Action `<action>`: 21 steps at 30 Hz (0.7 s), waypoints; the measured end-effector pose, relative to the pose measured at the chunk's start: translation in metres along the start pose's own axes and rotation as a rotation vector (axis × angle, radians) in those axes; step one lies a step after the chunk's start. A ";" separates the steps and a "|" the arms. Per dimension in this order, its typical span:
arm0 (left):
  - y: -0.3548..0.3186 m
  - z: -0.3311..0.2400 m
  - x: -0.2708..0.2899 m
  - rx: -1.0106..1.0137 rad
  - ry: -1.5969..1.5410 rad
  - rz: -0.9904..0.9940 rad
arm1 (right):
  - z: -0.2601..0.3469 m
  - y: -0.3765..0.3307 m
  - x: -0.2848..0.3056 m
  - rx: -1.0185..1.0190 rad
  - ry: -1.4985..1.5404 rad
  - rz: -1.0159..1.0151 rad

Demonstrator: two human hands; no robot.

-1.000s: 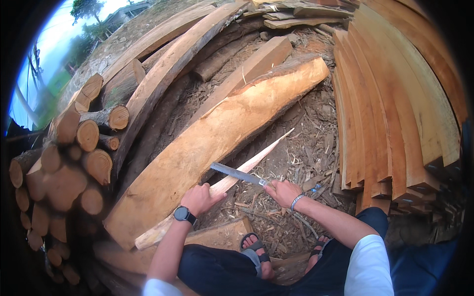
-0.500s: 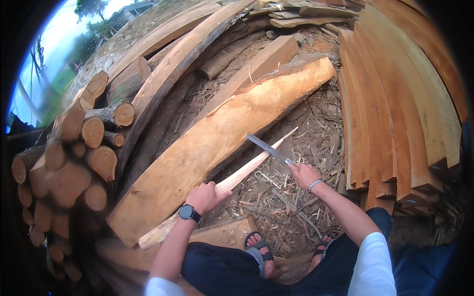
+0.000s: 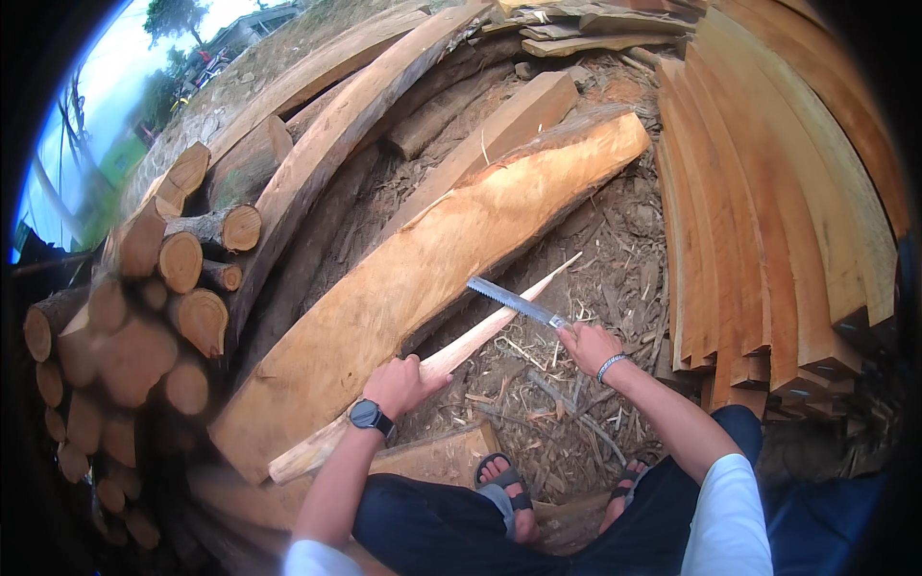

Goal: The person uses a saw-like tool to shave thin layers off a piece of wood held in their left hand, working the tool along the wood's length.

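My left hand (image 3: 396, 388) is wrapped round a pale, stripped wooden stake (image 3: 480, 336), which narrows to a point at its far right end. The stake's thick lower end sticks out beyond my left wrist. In my right hand (image 3: 588, 346) is the grip of a hand saw (image 3: 514, 301), most of the grip hidden by my fingers. Its toothed grey blade points up and left, crossing over the stake near the tapered part; whether it touches the wood I cannot tell. Behind both lies a wide, flat-sawn slab (image 3: 384, 302), bark along its lower edge.
Cut logs (image 3: 181, 262) are piled at the left. Long orange-brown planks (image 3: 759, 221) stand stacked at the right. Another beam (image 3: 519, 120) lies beyond the slab. Wood shavings and bark (image 3: 552, 403) cover the ground by my sandalled feet. A short board (image 3: 437, 456) lies near my left foot.
The saw has shifted down and to the left, and its blade has turned flatter, showing more of its side. My left hand and the stake have hardly moved.
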State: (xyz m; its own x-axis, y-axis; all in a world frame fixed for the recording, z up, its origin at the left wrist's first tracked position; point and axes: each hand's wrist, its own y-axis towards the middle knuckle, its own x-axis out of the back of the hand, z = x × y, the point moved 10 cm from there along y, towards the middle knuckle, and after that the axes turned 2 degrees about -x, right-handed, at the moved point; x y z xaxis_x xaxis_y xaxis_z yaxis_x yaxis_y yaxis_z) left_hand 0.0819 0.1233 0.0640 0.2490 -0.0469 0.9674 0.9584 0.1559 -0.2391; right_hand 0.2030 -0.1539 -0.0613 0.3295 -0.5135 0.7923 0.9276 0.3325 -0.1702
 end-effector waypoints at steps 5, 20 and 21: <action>-0.003 -0.001 -0.003 0.000 0.005 0.015 | 0.038 -0.020 -0.023 0.104 -0.063 0.084; -0.002 0.001 0.003 0.013 -0.013 -0.016 | -0.012 0.010 0.014 -0.029 0.000 -0.036; -0.004 0.005 0.002 0.020 -0.011 -0.006 | 0.005 0.002 -0.002 0.016 -0.019 0.007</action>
State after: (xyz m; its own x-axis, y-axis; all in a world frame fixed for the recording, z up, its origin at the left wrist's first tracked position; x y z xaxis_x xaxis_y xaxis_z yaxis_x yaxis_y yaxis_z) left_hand 0.0780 0.1274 0.0674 0.2412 -0.0376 0.9698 0.9570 0.1751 -0.2312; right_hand 0.2028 -0.1485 -0.0607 0.3328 -0.4963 0.8018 0.9223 0.3485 -0.1671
